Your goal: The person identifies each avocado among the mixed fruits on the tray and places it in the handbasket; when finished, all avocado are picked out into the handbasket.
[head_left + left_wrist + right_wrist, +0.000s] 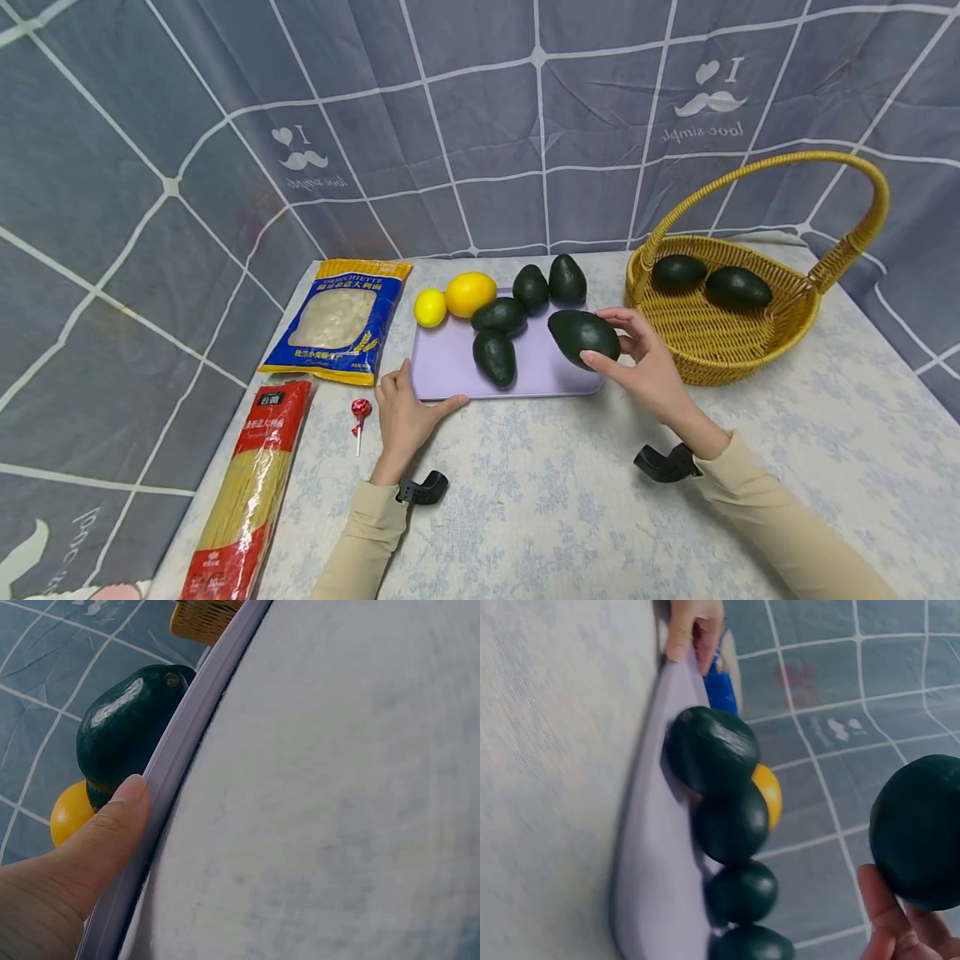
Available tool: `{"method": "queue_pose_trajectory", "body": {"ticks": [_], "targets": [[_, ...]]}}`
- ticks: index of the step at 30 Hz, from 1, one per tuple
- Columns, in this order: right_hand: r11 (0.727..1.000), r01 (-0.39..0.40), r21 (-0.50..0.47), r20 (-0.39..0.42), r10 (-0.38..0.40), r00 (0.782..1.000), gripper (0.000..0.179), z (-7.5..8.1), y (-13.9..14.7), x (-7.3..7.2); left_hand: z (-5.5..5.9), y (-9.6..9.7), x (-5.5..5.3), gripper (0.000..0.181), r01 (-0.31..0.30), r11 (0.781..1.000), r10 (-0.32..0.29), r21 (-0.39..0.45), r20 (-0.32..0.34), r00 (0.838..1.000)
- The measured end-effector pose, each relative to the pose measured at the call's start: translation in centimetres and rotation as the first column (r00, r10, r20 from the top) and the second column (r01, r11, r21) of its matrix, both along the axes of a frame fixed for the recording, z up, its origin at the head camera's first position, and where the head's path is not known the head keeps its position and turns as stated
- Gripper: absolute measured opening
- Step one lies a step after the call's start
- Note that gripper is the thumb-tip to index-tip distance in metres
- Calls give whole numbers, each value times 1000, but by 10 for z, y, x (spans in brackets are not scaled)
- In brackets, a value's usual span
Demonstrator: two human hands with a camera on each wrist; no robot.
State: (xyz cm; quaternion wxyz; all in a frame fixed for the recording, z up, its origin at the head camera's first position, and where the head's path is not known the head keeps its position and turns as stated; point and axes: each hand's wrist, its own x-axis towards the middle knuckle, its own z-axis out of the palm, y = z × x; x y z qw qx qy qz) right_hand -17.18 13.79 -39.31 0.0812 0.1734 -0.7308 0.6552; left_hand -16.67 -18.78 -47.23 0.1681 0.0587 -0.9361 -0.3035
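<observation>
My right hand (pixel 648 362) grips a dark green avocado (pixel 581 337) between thumb and fingers, above the right part of a lilac tray (pixel 442 367). In the right wrist view this avocado (pixel 922 832) stands apart from the others. My left hand (pixel 408 417) holds the tray's near left corner, with its thumb (pixel 112 825) along the front rim. Several more avocados (pixel 495 358) lie on the tray, beside a small yellow fruit (pixel 431 308) and a larger orange-yellow one (pixel 471 294).
Right of the tray stands a wicker basket (pixel 697 367) with a tall handle and two avocados (pixel 738 287) inside. On the left lie a blue and yellow pasta bag (pixel 337 321), a red spaghetti pack (pixel 251 483) and a red lollipop (pixel 361 410). A grey checked cloth hangs behind.
</observation>
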Motion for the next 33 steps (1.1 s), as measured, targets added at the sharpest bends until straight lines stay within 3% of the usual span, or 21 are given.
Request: {"method": "queue_pose_trajectory", "body": {"ticks": [6, 15, 26, 33], "targets": [[992, 10, -123, -109, -24, 994, 50, 13, 16, 4, 0, -1, 0, 114, 0, 1000, 0, 2, 5, 1000], [955, -21, -296, -203, -41, 978, 53, 31, 37, 9, 1, 0, -2, 114, -2, 1000, 2, 1, 16, 1000], [902, 12, -433, -203, -111, 973, 52, 36, 70, 4, 0, -1, -1, 115, 3, 1000, -3, -4, 9, 1000], [908, 52, -417, -166, -132, 977, 49, 37, 93, -4, 1, 0, 1, 114, 5, 1000, -5, 2, 15, 1000]]}}
